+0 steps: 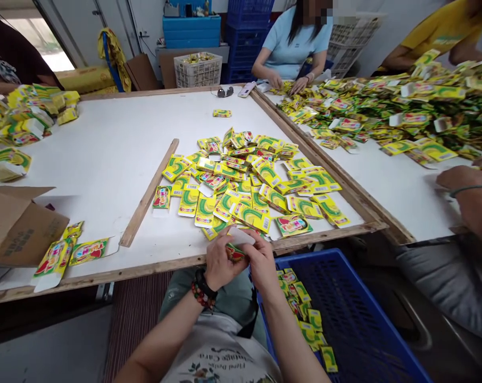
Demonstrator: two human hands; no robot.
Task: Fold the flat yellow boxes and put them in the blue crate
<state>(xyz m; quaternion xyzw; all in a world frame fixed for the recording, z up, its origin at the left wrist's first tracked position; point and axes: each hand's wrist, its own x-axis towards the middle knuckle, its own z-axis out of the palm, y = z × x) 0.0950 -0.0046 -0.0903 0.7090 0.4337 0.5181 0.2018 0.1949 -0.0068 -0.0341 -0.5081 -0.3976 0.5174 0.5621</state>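
Between my two hands, just over the table's near edge, is a small candy box (pixel 236 252) with a white flap (pixel 241 235) standing up at its top. My left hand (pixel 221 261) has its fingers closed round the box's left side. On the other side my right hand (pixel 262 260) grips it, thumb and fingers at the flap. Part of the box is hidden by the fingers. Right beyond my hands lies a loose pile of yellow and green candy boxes (pixel 251 215), several with white end flaps sticking out.
A blue crate (pixel 345 314) holding several boxes stands below the edge at my right. Wooden strips (pixel 149 194) divide the white table (pixel 109 133). At left are a cardboard carton (pixel 25 229) and more boxes (pixel 89 251). Co-workers sit around a large heap (pixel 424 106) at right.
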